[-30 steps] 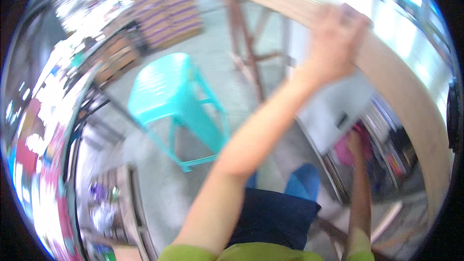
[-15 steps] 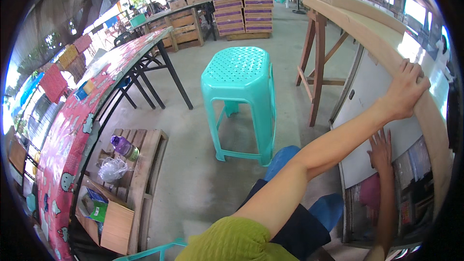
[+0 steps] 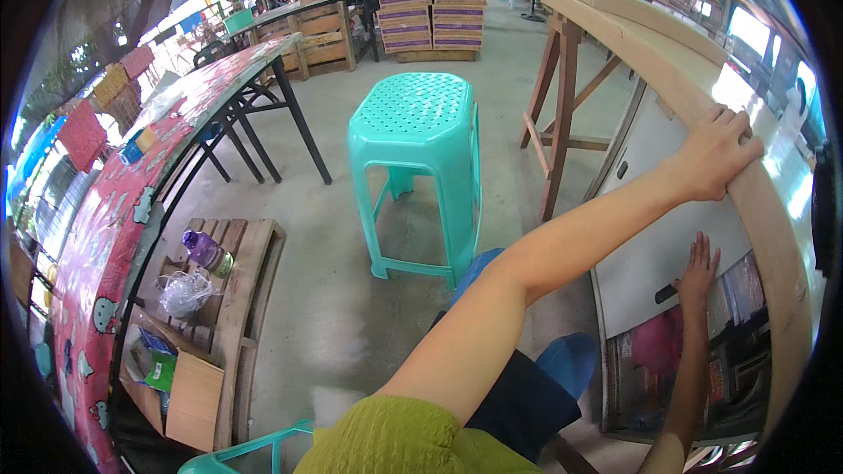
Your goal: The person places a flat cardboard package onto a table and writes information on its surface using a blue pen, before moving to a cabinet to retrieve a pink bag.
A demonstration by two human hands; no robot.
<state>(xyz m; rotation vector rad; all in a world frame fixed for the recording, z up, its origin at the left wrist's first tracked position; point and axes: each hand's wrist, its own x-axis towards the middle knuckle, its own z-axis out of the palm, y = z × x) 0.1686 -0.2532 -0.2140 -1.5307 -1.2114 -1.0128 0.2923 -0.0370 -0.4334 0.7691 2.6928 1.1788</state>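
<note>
My left arm, in a green sleeve, reaches across to the right. My left hand (image 3: 722, 154) is closed over the front edge of a wooden tabletop (image 3: 654, 46). Below it, my right hand (image 3: 698, 274) lies with fingers stretched out against a white sliding door (image 3: 654, 211) under the tabletop. A dark slot handle (image 3: 666, 294) shows in the door beside that hand, and a second slot (image 3: 622, 169) lies farther up. Past the door's near edge, a cabinet opening shows a reddish-pink item (image 3: 657, 342) and several stacked flat items (image 3: 742, 294), partly hidden by my right forearm.
A turquoise plastic stool (image 3: 413, 136) stands ahead. To the left, a wooden pallet (image 3: 235, 316) holds a purple-topped bottle (image 3: 206, 251), a clear plastic bag and an open carton (image 3: 195, 391). A long table with a pink cover (image 3: 105, 237) runs along the left. Stacked boxes (image 3: 430, 0) stand far off.
The view has shifted slightly, so the scene sits farther left. My right hand has moved a little along the white door, and the near slot handle now shows. My left hand keeps its hold.
</note>
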